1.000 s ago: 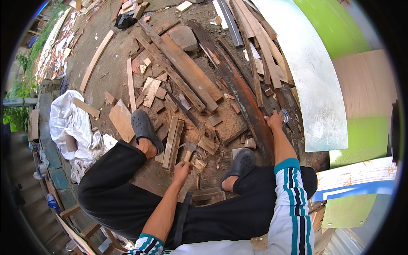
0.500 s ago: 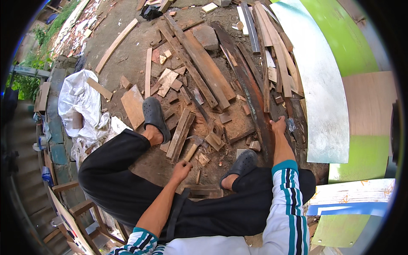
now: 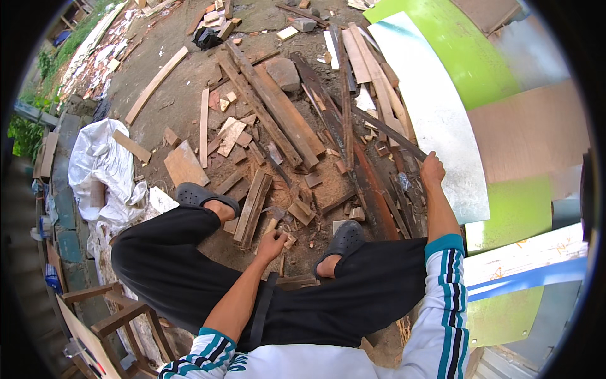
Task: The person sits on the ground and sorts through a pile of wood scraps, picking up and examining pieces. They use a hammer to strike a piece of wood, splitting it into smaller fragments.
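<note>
My left hand (image 3: 272, 245) is closed round the pale wooden handle of a hammer (image 3: 273, 223). The hammer's head lies low over the ground, beside a pair of short wooden battens (image 3: 254, 206). Out to the right, my right hand (image 3: 432, 169) grips the near end of a long, narrow, dark wood strip (image 3: 394, 134). That strip slants away to the upper left, across other boards, and its far end is hard to make out. A long dark plank with reddish edges (image 3: 372, 196) lies beneath it, between my right foot and the strip.
Long brown boards (image 3: 278, 101), offcuts and sawdust cover the ground ahead. At right stand a shiny metal sheet (image 3: 435, 107) and green panels (image 3: 514, 205). A white sack (image 3: 101, 158) sits at left, near a wooden frame (image 3: 120, 319). A stone block (image 3: 282, 74) lies beyond.
My right hand has moved up and to the right, and a dark wood strip now angles out from it. The left hand stays on the hammer. The whole view has shifted slightly.
</note>
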`<state>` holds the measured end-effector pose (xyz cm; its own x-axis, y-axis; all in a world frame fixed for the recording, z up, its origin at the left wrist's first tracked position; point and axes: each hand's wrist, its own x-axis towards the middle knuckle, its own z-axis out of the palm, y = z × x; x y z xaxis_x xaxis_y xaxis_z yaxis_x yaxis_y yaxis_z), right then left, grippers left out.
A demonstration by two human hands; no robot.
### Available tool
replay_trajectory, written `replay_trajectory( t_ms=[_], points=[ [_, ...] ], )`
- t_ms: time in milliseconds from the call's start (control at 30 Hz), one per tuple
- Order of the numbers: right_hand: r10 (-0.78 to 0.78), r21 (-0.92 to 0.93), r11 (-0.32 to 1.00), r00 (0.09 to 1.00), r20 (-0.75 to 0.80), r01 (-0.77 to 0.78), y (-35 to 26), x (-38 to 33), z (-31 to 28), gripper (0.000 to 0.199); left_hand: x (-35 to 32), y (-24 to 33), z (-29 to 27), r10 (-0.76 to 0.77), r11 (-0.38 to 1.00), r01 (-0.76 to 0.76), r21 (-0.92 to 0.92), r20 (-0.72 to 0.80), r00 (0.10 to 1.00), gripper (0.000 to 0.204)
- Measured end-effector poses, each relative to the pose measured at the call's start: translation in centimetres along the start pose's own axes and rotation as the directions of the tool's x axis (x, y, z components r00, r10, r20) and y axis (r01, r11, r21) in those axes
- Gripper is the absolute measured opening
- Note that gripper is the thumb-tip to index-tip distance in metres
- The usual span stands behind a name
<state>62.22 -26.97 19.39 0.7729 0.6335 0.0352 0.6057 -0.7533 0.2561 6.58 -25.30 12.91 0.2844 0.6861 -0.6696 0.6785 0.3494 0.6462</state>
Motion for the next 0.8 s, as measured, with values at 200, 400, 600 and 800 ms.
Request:
replay_trajectory(
  t_ms=[200,400,600,800],
  points=[
    [-0.243,-0.294,0.947,0.887,-0.393,0.129,13.1,-2.3,-10.4,0.016,1.1,1.3,-0.2,0.010,0.998,-0.006,-0.057,0.076,0.997,0.037],
    [-0.288,-0.156,0.958,0.804,-0.520,0.242,12.9,-8.2,-18.7,0.025,0.8,1.4,-0.5,0.040,0.978,-0.031,-0.205,0.040,0.998,0.039],
    [-0.297,0.010,0.914,0.686,-0.664,0.405,4.0,-11.1,-22.0,0.038,-2.3,9.7,-3.4,0.256,0.779,-0.224,-0.586,-0.030,0.966,0.050],
    [-0.268,0.276,0.736,0.641,-0.719,0.618,-10.2,-16.8,-26.5,0.043,-4.9,16.4,-12.6,0.384,0.437,-0.396,-0.808,-0.230,0.894,0.077]
  ],
)
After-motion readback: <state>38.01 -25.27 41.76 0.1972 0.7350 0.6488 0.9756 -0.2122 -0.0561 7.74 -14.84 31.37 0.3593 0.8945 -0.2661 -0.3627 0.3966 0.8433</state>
